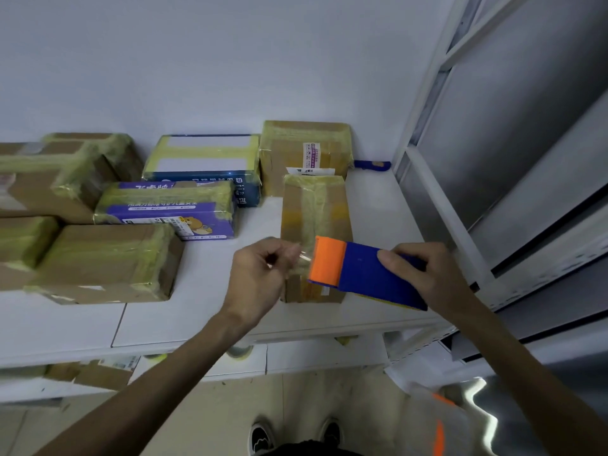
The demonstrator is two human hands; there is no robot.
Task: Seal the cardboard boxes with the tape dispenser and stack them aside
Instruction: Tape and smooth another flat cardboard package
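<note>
Our right hand [424, 274] grips the blue-and-orange tape dispenser [358, 274], fingers curled round its body, held over the near end of the cardboard box [314, 209] on the white table [378, 205]. Our left hand [260, 281] pinches the clear tape end [301, 258] at the orange mouth. Other taped boxes [108, 261] lie to the left, along the wall
</note>
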